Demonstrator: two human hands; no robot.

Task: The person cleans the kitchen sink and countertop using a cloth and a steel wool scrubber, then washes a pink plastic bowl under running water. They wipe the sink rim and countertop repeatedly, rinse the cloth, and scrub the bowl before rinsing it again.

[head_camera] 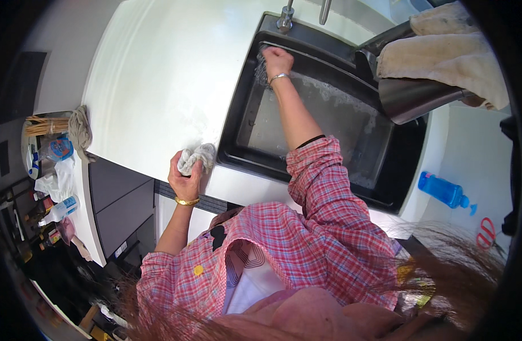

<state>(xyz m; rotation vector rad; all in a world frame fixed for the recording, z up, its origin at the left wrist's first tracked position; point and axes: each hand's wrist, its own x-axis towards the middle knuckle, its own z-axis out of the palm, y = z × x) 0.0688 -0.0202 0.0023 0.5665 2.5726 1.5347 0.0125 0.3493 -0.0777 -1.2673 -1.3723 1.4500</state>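
My left hand point(185, 175) grips a crumpled, light grey cloth point(197, 158) on the white countertop point(167, 76), beside the near left corner of the dark sink. A gold-coloured band circles that wrist. Inside the black sink point(320, 123), my right hand point(278, 62) is at the far left corner, its fingers closed over a dark, mesh-like scrubber point(262, 70), partly hidden and blurred. A silver bracelet is on this wrist. Whitish residue or foam marks the wet sink floor. Behind the sink's far rim stands the metal faucet base point(285, 20).
At the sink's right, a dark metal fixture point(419, 96) carries beige cloths point(436, 59). A blue bottle point(443, 190) and red-handled scissors point(486, 233) lie farther right. On the left, another counter holds wooden sticks point(47, 126), a grey cloth point(79, 130) and a white bottle point(60, 210).
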